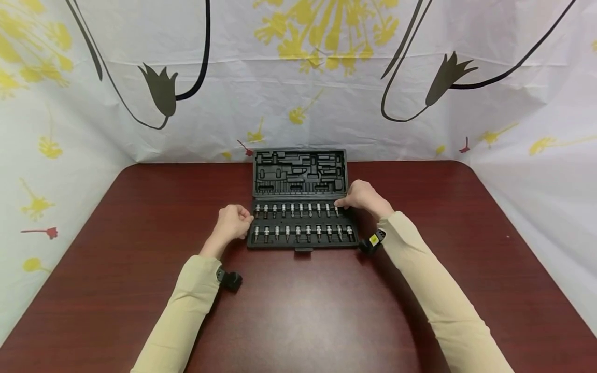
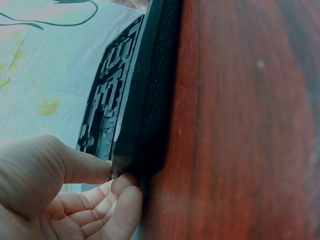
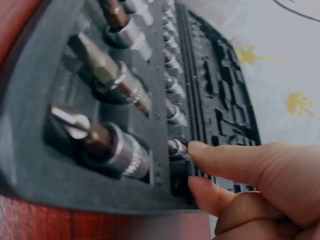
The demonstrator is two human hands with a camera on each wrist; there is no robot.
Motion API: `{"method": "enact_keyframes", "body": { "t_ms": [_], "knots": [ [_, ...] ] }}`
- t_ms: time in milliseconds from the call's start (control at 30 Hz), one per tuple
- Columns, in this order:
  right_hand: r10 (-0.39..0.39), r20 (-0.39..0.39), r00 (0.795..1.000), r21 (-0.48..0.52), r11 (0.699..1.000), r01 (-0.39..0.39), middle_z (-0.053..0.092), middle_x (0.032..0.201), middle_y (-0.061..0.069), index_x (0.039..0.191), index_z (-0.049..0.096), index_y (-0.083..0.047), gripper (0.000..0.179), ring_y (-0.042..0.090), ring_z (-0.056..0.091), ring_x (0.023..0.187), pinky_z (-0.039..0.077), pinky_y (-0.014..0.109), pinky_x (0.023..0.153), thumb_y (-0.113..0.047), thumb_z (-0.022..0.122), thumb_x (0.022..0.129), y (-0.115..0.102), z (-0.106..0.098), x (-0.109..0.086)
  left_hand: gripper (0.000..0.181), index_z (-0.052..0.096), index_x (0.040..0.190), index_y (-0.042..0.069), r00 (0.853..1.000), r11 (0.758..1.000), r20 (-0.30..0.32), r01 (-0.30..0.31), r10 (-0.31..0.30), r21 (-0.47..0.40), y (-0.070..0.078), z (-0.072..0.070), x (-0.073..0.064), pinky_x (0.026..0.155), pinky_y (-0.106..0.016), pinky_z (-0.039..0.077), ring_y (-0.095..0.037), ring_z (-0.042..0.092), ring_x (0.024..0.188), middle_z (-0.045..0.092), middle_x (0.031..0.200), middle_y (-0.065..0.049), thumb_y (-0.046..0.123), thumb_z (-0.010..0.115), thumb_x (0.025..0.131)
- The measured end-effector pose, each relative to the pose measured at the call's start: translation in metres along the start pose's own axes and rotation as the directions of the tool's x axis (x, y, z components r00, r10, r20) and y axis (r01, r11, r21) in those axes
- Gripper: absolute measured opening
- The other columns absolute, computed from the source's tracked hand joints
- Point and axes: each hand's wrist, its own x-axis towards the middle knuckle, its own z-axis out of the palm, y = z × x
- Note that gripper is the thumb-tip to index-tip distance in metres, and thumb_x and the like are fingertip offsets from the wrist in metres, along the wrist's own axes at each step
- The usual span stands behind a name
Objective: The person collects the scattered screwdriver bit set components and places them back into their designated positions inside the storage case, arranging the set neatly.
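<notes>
A black bit socket case (image 1: 298, 221) lies open on the table, its lid (image 1: 298, 173) raised at the back. Two rows of silver bit sockets (image 1: 298, 234) fill the base. At the case's left edge, my left hand (image 1: 233, 221) pinches the side wall between thumb and fingers, as the left wrist view shows. My right hand (image 1: 366, 199) holds the opposite edge near the hinge. One of its digits (image 3: 220, 157) lies over the end of the last back-row bit socket (image 3: 176, 147); another presses close by the outer wall.
The dark red-brown table (image 1: 303, 311) has rounded far corners. A white patterned sheet (image 1: 298, 77) hangs behind the case and along both sides. A latch (image 1: 303, 250) sticks out from the case's front. Each wrist wears a small black camera (image 1: 230, 281).
</notes>
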Motion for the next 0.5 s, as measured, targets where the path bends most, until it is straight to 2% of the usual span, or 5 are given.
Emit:
{"method": "enact_keyframes", "body": {
  "t_ms": [100, 233, 367, 500],
  "knots": [
    [-0.03, 0.002, 1.0, 0.054, 0.998, 0.03, 0.056, 0.048, 0.0, 0.065, 0.071, -0.002, 0.035, 0.009, 0.03, 0.048, 0.028, 0.024, 0.048, -0.031, 0.07, 0.083, 0.004, -0.001, -0.004, 0.011, 0.06, 0.087, -0.004, 1.0, 1.0, -0.004, -0.002, 0.002, -0.002, 0.0, 0.001, 0.0, 0.047, -0.027, 0.053, -0.013, 0.057, 0.049, 0.063, 0.072, -0.013, 0.007, 0.059, 0.09],
    [-0.043, -0.008, 0.999, 0.066, 0.997, 0.044, 0.047, 0.045, -0.006, 0.064, 0.071, -0.003, 0.034, 0.009, 0.024, 0.05, 0.024, 0.025, 0.048, -0.029, 0.066, 0.086, 0.008, -0.005, -0.011, 0.011, 0.06, 0.086, -0.004, 1.0, 1.0, -0.009, -0.012, 0.012, -0.009, -0.001, 0.001, 0.0, 0.046, -0.027, 0.053, -0.012, 0.057, 0.048, 0.063, 0.071, -0.012, 0.006, 0.059, 0.089],
    [-0.036, -0.027, 0.999, 0.045, 0.998, 0.037, 0.032, 0.045, -0.009, 0.056, 0.065, -0.007, 0.037, 0.01, 0.023, 0.051, 0.023, 0.024, 0.048, -0.027, 0.064, 0.087, 0.01, -0.007, -0.02, 0.011, 0.06, 0.087, -0.004, 1.0, 1.0, -0.008, -0.007, 0.007, -0.007, -0.001, 0.001, 0.001, 0.046, -0.027, 0.053, -0.013, 0.057, 0.048, 0.063, 0.071, -0.013, 0.006, 0.059, 0.089],
    [-0.059, -0.052, 0.997, 0.024, 0.998, 0.06, 0.031, 0.046, -0.009, 0.053, 0.062, -0.007, 0.038, 0.011, 0.027, 0.053, 0.025, 0.024, 0.048, -0.027, 0.064, 0.086, 0.011, -0.009, -0.029, 0.011, 0.06, 0.089, -0.004, 1.0, 1.0, -0.005, 0.005, -0.005, -0.005, -0.001, 0.001, 0.001, 0.046, -0.027, 0.053, -0.014, 0.057, 0.049, 0.064, 0.074, -0.014, 0.007, 0.059, 0.09]
  ]
}}
